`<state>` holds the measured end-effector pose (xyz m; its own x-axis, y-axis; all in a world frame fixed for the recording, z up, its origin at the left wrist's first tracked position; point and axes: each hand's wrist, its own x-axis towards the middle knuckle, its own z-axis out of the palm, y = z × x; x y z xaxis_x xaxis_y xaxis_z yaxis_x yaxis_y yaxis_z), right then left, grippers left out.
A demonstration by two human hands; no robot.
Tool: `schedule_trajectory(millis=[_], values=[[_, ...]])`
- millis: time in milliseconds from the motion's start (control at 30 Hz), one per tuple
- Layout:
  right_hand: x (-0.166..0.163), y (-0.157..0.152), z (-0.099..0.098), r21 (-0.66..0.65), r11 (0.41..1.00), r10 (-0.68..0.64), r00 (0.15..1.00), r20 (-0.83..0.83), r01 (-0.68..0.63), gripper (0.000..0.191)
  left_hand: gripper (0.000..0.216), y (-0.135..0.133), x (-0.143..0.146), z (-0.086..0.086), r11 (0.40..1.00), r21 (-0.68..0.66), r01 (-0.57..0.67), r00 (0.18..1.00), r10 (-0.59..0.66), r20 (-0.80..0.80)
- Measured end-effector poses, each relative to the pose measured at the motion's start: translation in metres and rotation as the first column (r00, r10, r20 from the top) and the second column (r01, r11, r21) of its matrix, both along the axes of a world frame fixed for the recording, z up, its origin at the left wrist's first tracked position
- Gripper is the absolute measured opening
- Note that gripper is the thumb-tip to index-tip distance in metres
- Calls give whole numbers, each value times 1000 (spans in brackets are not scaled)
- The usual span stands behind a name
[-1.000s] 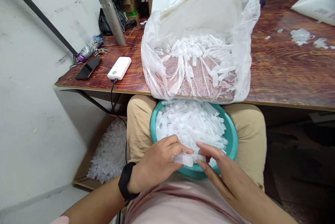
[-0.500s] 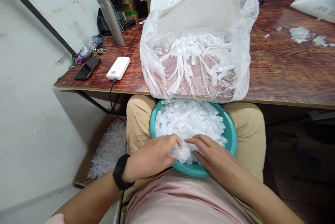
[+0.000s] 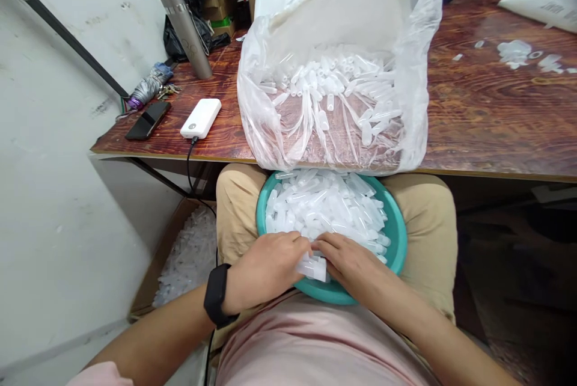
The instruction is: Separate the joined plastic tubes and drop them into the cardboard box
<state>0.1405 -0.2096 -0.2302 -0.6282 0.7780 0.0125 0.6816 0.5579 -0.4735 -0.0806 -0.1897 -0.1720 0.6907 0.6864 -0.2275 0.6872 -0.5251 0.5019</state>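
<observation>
A teal bowl rests on my lap, heaped with several small translucent plastic tubes. My left hand, with a black band on its wrist, is closed on a small bunch of tubes at the bowl's near rim. My right hand meets it from the right, fingers curled onto the same bunch. Above the bowl, a large clear plastic bag lies open on the wooden table with more tubes inside.
A white power bank with a cable, a black phone, keys, a folded umbrella and a steel flask sit at the table's left end. A cardboard box of tubes stands on the floor at left. Plastic scraps lie far right.
Both hands moved up from the bowl's near edge onto the pile and closed together on the bunch of tubes. The view shifted slightly.
</observation>
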Motion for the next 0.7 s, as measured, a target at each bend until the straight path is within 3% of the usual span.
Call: schedule_trajectory(millis=[100, 167, 267, 367, 467, 567, 700], values=[[-8, 1, -4, 9, 999, -53, 999, 14, 53, 19, 25, -6, -6, 6, 946, -252, -204, 933, 266, 242], [-13, 1, -4, 22, 996, -84, 996, 16, 83, 12, 31, -9, -6, 6, 840, -471, -269, 823, 454, 340], [-16, -1, -2, 21, 994, -108, 994, 0, 108, 12, 34, -11, -4, 2, 654, -733, -187, 643, 646, 412], [-13, -4, -1, -5, 989, -148, 989, -15, 148, 12, 40, -11, -1, -2, 582, -810, -74, 529, 712, 463], [-11, -6, -1, -33, 984, -174, 984, -25, 173, 14, 43, -12, 0, -3, 515, -856, -37, 473, 764, 439], [-13, -6, -4, -57, 987, -155, 987, -30, 153, 15, 48, -15, 0, -3, 470, -880, -77, 437, 809, 393], [-15, -3, -8, -77, 983, -172, 984, -52, 167, 18, 51, -17, -4, -4, 452, -880, -146, 408, 838, 363]])
